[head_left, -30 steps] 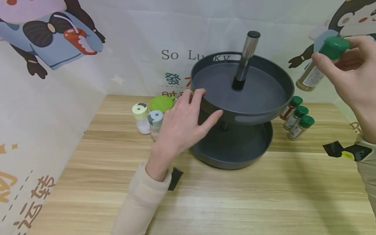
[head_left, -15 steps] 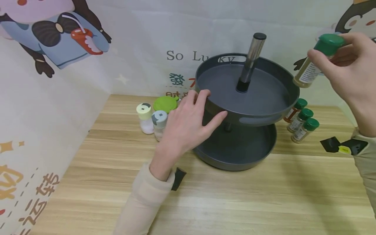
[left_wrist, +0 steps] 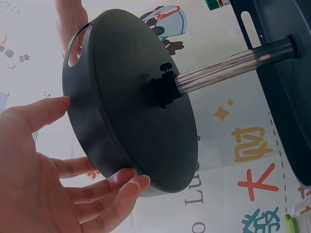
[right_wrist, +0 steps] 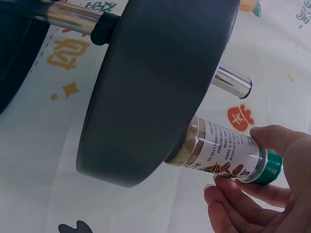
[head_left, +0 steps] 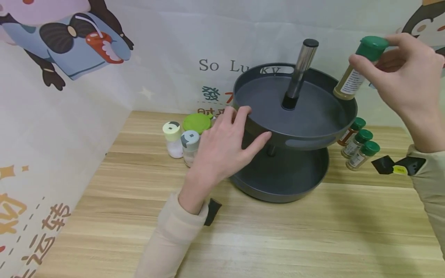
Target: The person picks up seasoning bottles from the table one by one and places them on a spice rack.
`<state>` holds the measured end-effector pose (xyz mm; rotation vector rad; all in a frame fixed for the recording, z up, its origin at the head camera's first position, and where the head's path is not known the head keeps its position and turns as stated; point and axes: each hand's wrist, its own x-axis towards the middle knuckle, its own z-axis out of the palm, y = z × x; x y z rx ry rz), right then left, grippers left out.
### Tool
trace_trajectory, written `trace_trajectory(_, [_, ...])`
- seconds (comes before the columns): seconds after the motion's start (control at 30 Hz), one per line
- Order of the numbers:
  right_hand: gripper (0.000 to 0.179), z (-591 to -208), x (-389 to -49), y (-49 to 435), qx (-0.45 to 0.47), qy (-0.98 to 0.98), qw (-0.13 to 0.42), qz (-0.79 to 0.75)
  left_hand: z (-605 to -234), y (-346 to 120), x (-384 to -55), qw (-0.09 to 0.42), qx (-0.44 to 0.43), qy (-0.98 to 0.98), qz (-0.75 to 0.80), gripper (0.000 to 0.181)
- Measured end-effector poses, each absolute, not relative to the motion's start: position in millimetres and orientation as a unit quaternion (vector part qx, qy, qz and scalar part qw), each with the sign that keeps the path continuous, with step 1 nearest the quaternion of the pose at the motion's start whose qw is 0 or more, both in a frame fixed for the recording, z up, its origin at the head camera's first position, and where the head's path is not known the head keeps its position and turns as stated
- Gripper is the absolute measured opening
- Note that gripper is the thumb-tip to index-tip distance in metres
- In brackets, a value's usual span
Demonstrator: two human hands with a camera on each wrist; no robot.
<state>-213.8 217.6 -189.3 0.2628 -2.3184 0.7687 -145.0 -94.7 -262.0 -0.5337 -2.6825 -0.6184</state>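
Head view gives me the green-capped jar (head_left: 352, 79) tilted, its base down-left at the upper tray's (head_left: 260, 100) right rim, contact uncertain; right hand (head_left: 408, 75) nearer, wrist raised, fingers curled round its cap. Left hand (head_left: 222, 148) holds the tray's left side, fingers spread and bent.

Printed pale backdrop (head_left: 167, 38), wooden table (head_left: 278, 239), green lid (head_left: 196, 122) behind two capped jars (head_left: 173, 139)
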Motion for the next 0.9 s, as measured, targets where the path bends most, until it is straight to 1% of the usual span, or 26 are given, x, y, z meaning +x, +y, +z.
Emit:
trace_trajectory(0.17, [0.05, -188, -218, 213, 0.117, -0.886, 0.336, 0.299, -262, -95, -145, 0.173, -0.188, -0.943, -0.212, 0.068])
trace_trajectory(0.37, [0.055, -187, -225, 208, 0.092, -0.897, 0.31, 0.301, -262, -95, -144, 0.176, -0.19, -0.942, -0.213, 0.068])
trace_trajectory(0.57, [0.056, -187, -233, 203, 0.096, -0.903, 0.298, 0.293, -262, -95, -144, 0.178, -0.191, -0.941, -0.216, 0.067])
trace_trajectory(0.9, [0.056, -189, -244, 193, 0.091, -0.924, 0.26, 0.266, -262, -95, -144, 0.178, -0.189, -0.942, -0.212, 0.068])
